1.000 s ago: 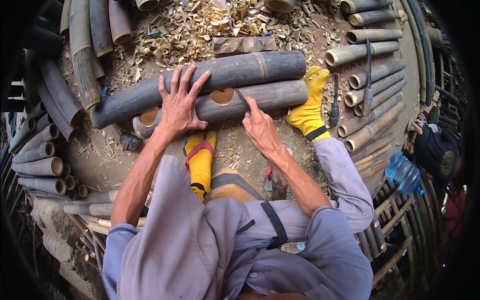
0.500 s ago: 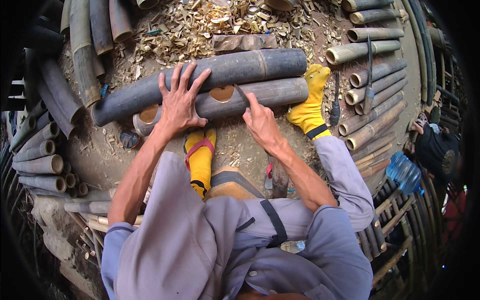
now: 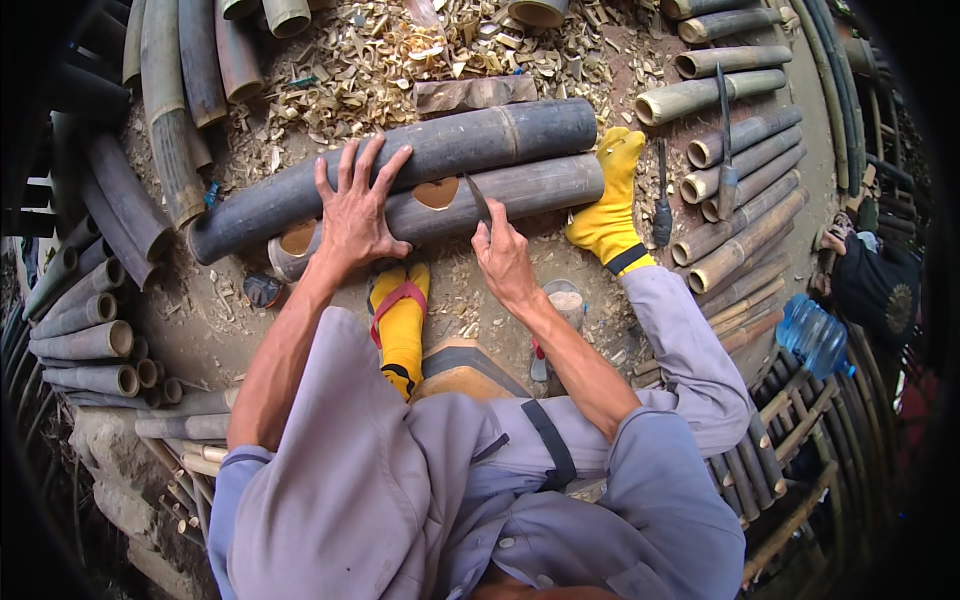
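Two thick dark bamboo lengths lie side by side across the ground before me. The nearer bamboo tube (image 3: 535, 190) has a heart-shaped cutout (image 3: 437, 193) near its middle and another pale opening (image 3: 298, 238) toward its left end. With fingers spread, my left hand (image 3: 358, 205) rests over this tube, its fingertips reaching the farther bamboo tube (image 3: 455, 138). My right hand (image 3: 504, 258) is closed around a knife, its handle hidden in the fist. The dark knife blade (image 3: 477, 199) points away from me, its tip close to the cutout's right side.
My yellow-socked right foot (image 3: 612, 205) is by the tubes' right end; my sandalled left foot (image 3: 402, 318) stands nearer. Wood shavings (image 3: 380, 65) cover the far ground. A long blade (image 3: 725, 140) lies over bamboo pieces at right, near a blue water bottle (image 3: 812, 335).
My right hand has turned and drawn slightly toward me, shifting the knife a little right of the cutout. A pale-topped object beside my right forearm has come into sight. My left hand keeps its place.
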The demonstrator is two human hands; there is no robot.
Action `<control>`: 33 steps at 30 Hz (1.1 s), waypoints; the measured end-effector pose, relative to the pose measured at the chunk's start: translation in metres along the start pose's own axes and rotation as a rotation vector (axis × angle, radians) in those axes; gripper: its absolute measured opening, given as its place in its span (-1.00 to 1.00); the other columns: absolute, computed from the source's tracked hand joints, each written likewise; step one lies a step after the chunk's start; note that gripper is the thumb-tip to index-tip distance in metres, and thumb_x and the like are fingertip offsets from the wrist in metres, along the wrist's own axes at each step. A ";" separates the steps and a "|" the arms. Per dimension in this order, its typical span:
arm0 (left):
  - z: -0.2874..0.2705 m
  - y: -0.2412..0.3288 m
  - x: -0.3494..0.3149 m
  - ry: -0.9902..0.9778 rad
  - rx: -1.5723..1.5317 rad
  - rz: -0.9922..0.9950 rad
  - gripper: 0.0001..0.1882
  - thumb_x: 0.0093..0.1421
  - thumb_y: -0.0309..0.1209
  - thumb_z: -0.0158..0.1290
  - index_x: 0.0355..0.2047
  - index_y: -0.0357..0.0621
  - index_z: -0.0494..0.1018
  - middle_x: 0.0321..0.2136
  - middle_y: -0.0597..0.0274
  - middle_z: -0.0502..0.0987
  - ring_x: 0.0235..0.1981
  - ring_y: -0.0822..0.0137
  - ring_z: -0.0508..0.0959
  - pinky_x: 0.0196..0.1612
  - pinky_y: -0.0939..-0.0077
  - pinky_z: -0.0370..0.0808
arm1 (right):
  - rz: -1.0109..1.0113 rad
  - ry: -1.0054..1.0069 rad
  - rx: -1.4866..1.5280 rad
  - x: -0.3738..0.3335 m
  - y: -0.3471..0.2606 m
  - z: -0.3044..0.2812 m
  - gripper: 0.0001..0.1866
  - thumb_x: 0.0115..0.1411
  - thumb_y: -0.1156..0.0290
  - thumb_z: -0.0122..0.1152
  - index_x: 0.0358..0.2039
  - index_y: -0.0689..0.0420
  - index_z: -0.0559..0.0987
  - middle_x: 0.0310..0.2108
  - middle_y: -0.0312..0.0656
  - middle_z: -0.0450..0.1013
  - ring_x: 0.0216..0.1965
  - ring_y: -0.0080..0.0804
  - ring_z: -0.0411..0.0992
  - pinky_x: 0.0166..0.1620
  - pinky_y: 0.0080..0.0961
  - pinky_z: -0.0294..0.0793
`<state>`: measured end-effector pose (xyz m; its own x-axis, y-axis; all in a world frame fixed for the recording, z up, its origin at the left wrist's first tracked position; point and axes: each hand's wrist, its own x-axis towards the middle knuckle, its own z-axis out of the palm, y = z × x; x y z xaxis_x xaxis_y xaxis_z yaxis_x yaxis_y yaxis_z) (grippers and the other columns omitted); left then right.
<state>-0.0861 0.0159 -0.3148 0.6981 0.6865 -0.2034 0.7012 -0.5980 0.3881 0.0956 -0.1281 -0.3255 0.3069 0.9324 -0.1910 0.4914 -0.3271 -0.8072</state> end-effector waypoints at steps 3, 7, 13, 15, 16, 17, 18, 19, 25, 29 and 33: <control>0.001 0.000 0.001 0.000 0.000 -0.004 0.42 -0.75 -0.08 0.41 0.30 0.27 0.03 0.29 0.19 0.03 0.34 0.02 -0.07 0.27 -0.25 -0.24 | -0.016 0.006 -0.042 0.001 0.003 0.003 -0.63 0.16 0.59 0.01 -0.01 0.20 0.25 -0.37 0.26 0.45 -0.35 0.28 0.44 -0.40 0.02 0.43; 0.001 0.000 0.001 0.004 -0.004 -0.003 0.42 -0.76 -0.09 0.41 0.30 0.27 0.03 0.29 0.20 0.03 0.34 0.02 -0.07 0.27 -0.25 -0.24 | -0.003 -0.014 -0.048 0.002 0.000 0.002 -0.64 0.15 0.59 0.02 -0.02 0.20 0.25 -0.37 0.25 0.45 -0.36 0.27 0.44 -0.40 0.01 0.45; 0.003 -0.001 0.001 -0.016 -0.005 -0.017 0.43 -0.76 -0.09 0.41 0.30 0.30 0.03 0.29 0.22 0.03 0.34 0.03 -0.07 0.27 -0.25 -0.24 | 0.000 -0.022 -0.069 0.005 -0.003 0.001 -0.68 0.15 0.58 0.03 -0.07 0.21 0.26 -0.40 0.24 0.44 -0.37 0.26 0.44 -0.43 0.02 0.43; 0.002 -0.001 0.000 -0.020 -0.003 -0.021 0.42 -0.76 -0.09 0.41 0.30 0.30 0.03 0.29 0.23 0.03 0.34 0.04 -0.07 0.27 -0.25 -0.25 | 0.017 -0.025 -0.080 0.005 -0.005 0.002 -0.72 0.14 0.58 0.03 -0.13 0.21 0.27 -0.43 0.22 0.44 -0.38 0.26 0.44 -0.43 0.03 0.42; 0.002 0.000 0.000 -0.023 -0.003 -0.023 0.42 -0.76 -0.09 0.41 0.30 0.30 0.03 0.29 0.23 0.03 0.34 0.04 -0.07 0.27 -0.25 -0.25 | 0.033 -0.023 -0.091 0.005 -0.007 0.003 -0.74 0.13 0.58 0.04 -0.16 0.21 0.27 -0.45 0.22 0.44 -0.39 0.26 0.44 -0.44 0.04 0.41; 0.003 0.000 0.000 -0.023 -0.003 -0.021 0.42 -0.76 -0.09 0.41 0.30 0.30 0.03 0.29 0.23 0.03 0.34 0.04 -0.07 0.27 -0.25 -0.25 | 0.049 -0.018 -0.103 0.005 -0.009 0.003 -0.76 0.13 0.58 0.04 -0.20 0.22 0.26 -0.47 0.21 0.44 -0.39 0.26 0.43 -0.44 0.04 0.40; 0.003 0.000 0.000 -0.023 -0.004 -0.018 0.42 -0.75 -0.09 0.41 0.30 0.30 0.03 0.29 0.23 0.03 0.34 0.04 -0.07 0.27 -0.26 -0.24 | 0.060 -0.031 -0.110 0.007 -0.010 0.002 -0.78 0.13 0.58 0.04 -0.22 0.22 0.26 -0.49 0.21 0.43 -0.40 0.26 0.43 -0.43 0.05 0.40; 0.004 0.000 0.001 -0.023 -0.004 -0.016 0.42 -0.75 -0.09 0.41 0.30 0.29 0.03 0.29 0.23 0.03 0.34 0.04 -0.07 0.27 -0.26 -0.24 | 0.072 -0.043 -0.118 0.009 -0.011 0.000 -0.79 0.13 0.58 0.03 -0.25 0.23 0.25 -0.52 0.21 0.43 -0.41 0.27 0.43 -0.43 0.06 0.39; 0.003 0.002 0.001 -0.004 0.019 -0.006 0.44 -0.77 -0.06 0.42 0.30 0.28 0.03 0.29 0.21 0.04 0.33 0.01 -0.06 0.25 -0.30 -0.20 | 0.093 -0.086 -0.137 0.004 -0.014 -0.011 -0.82 0.13 0.56 0.01 -0.30 0.26 0.22 -0.57 0.25 0.41 -0.43 0.28 0.42 -0.44 0.08 0.36; 0.002 0.000 -0.003 0.018 0.021 -0.009 0.43 -0.75 -0.03 0.42 0.30 0.28 0.03 0.29 0.17 0.04 0.33 0.00 -0.05 0.25 -0.29 -0.20 | 0.118 -0.036 -0.026 -0.007 -0.025 -0.003 -0.82 0.17 0.52 0.00 -0.25 0.25 0.25 -0.58 0.25 0.41 -0.43 0.25 0.45 -0.48 0.03 0.36; 0.004 -0.010 -0.008 0.042 0.022 0.037 0.41 -0.63 0.05 0.42 0.32 0.17 -0.04 0.30 0.14 0.02 0.33 0.01 -0.05 0.25 -0.32 -0.22 | 0.094 0.018 0.005 -0.004 -0.049 0.001 -0.78 0.22 0.48 -0.04 -0.13 0.23 0.32 -0.64 0.05 0.41 -0.56 -0.06 0.49 -0.55 -0.22 0.38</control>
<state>-0.0980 0.0151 -0.3205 0.7172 0.6804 -0.1510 0.6784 -0.6319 0.3749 0.0692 -0.1158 -0.2863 0.3664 0.8946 -0.2558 0.4558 -0.4122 -0.7889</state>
